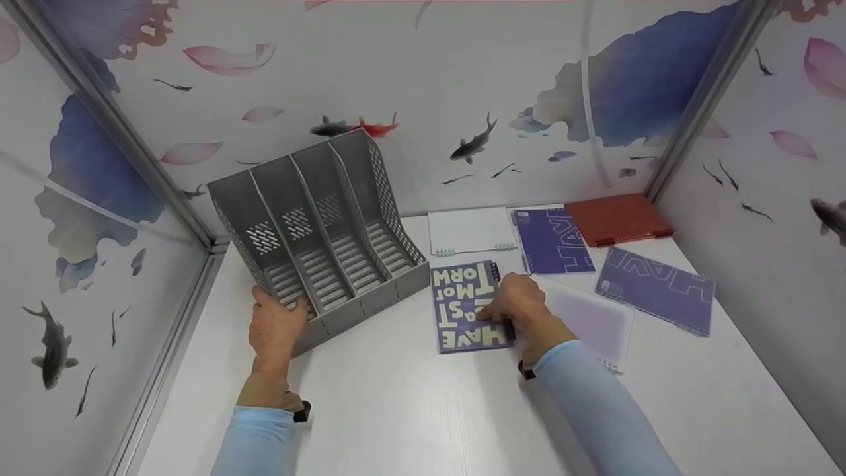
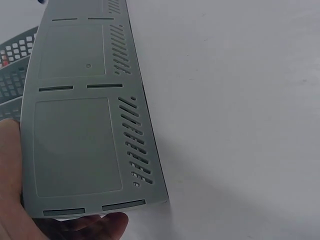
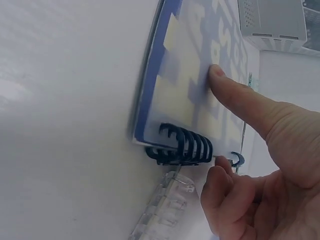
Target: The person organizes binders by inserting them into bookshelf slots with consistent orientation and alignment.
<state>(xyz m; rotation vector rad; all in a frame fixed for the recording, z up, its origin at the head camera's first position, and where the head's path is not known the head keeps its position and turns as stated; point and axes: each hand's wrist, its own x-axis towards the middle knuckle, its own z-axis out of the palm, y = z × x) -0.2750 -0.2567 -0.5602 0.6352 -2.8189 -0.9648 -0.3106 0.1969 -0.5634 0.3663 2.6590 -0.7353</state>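
So the left arm reaches almost straight up from the bottom edge, and the left hand (image 1: 277, 327) is clamped on the near left corner of the grey file rack (image 1: 380, 301), thumb over the rim. The right arm slants in from lower right, and the right hand (image 1: 525, 304) has the lettered notebook (image 1: 456, 324) pinched at its black rings (image 3: 187, 145), thumb pressed flat on the cover, other fingers curled by the ring edge. That notebook's on the white table (image 1: 410, 410), just right of the rack. Can't make out most of the left fingers, they're behind the rack, whose far end is cut off in the left wrist view. The right forearm also covers part of the pale lilac notebook (image 1: 591, 324).
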